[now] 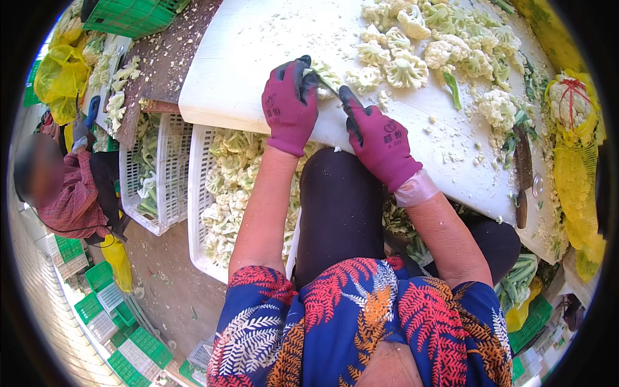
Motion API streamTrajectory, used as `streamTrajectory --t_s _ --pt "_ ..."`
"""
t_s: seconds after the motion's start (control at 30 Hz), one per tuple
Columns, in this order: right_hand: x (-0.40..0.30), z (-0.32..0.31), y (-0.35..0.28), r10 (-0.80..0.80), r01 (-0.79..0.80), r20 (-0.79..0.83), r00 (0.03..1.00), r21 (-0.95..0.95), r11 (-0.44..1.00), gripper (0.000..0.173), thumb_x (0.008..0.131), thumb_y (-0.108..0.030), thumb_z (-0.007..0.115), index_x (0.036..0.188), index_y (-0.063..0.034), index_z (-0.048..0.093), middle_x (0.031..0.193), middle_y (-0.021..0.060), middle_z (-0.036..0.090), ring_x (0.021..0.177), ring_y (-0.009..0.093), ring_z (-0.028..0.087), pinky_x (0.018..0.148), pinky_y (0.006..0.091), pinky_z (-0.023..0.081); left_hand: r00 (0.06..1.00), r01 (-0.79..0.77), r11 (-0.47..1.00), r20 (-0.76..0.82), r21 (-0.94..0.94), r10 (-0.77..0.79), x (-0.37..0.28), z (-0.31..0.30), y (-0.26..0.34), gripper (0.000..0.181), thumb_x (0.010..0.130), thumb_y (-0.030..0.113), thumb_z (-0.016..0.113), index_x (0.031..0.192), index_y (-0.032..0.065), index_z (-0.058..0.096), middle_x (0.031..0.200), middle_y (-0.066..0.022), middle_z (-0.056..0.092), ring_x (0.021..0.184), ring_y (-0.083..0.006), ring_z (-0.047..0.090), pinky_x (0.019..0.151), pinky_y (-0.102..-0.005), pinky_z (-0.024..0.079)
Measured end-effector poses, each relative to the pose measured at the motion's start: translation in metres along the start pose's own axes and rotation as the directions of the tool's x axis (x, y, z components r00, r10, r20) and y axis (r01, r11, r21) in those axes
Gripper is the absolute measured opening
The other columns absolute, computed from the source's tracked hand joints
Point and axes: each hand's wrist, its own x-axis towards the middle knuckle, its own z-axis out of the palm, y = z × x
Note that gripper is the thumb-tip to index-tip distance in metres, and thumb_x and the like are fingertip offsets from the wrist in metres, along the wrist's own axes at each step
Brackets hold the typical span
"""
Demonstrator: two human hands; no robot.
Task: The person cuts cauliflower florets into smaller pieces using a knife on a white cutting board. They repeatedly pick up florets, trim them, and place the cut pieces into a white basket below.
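Note:
Both hands wear maroon gloves with dark coated fingers. My left hand (291, 102) grips a cauliflower floret (327, 76) by its stem side, over the near edge of the white board (232, 72). My right hand (379, 138) is closed around a small knife (325, 82), its handle mostly hidden; the blade reaches to the floret beside the left fingers. Cut cauliflower florets (405, 70) lie in a loose pile beyond and to the right of the hands. Below the board's edge, a white plastic crate (197, 203) holds many cut florets.
A large knife with a wooden handle (522, 208) lies on the board's right side, near a cauliflower piece (498, 109). Yellow mesh bags (575, 179) stand at far right. Another white crate (169, 164) holds leafy trimmings. A person in a checked shirt (75, 198) sits at far left.

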Motion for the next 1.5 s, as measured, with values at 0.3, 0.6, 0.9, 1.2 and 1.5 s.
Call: streamTrajectory --t_s 0.3,0.6,0.9,1.2,1.5 --pt "0.007 -0.009 0.018 0.061 -0.042 -0.019 0.998 0.525 0.85 0.056 0.09 -0.017 0.059 0.145 -0.0148 0.048 0.105 0.0197 0.07 0.091 0.036 0.068 0.081 0.043 0.052 0.989 -0.022 0.997 0.146 0.076 0.011 -0.004 -0.006 -0.008 0.034 0.083 0.004 0.066 0.116 0.0075 0.065 0.109 -0.0147 0.066 0.1 -0.0313 0.064 0.085 -0.0392 0.052" --pt "0.001 -0.024 0.009 0.06 -0.067 0.042 0.997 0.196 0.978 0.055 0.091 -0.02 0.059 0.145 -0.0185 0.048 0.109 0.017 0.07 0.097 0.036 0.067 0.085 0.0437 0.052 0.994 0.058 0.993 0.099 -0.1 -0.048 0.005 -0.004 0.022 0.052 0.085 0.025 0.077 0.128 0.0038 0.057 0.121 -0.013 0.062 0.109 -0.0276 0.062 0.094 -0.0376 0.049" --pt "0.001 -0.013 0.018 0.081 -0.088 0.037 0.996 0.496 0.864 0.053 0.091 -0.021 0.059 0.143 -0.019 0.051 0.105 0.016 0.071 0.099 0.037 0.066 0.085 0.044 0.052 0.992 0.072 0.99 0.095 0.117 -0.083 -0.004 0.008 0.012 0.037 0.083 0.021 0.073 0.117 0.0095 0.063 0.112 -0.0122 0.066 0.102 -0.0307 0.064 0.086 -0.0392 0.052" --pt "-0.001 -0.056 0.019 0.212 -0.242 0.163 0.964 0.866 0.437 0.053 0.095 -0.012 0.057 0.147 -0.0124 0.048 0.078 -0.0034 0.055 0.06 0.004 0.045 0.055 0.0205 0.041 0.993 0.088 0.996 0.082 0.018 -0.089 0.002 0.006 0.01 0.057 0.086 0.032 0.074 0.134 0.0071 0.056 0.118 -0.0147 0.064 0.105 -0.0293 0.065 0.09 -0.0383 0.052" --pt "0.038 -0.02 -0.016 0.16 -0.212 0.14 0.977 0.594 0.776 0.05 0.091 -0.01 0.058 0.141 -0.0056 0.053 0.106 0.0134 0.074 0.081 0.018 0.068 0.08 0.0326 0.053 0.99 0.097 0.975 0.08 0.198 -0.114 -0.018 -0.022 0.025 0.061 0.079 0.036 0.076 0.13 0.0067 0.057 0.119 -0.015 0.062 0.107 -0.0318 0.062 0.092 -0.042 0.049"
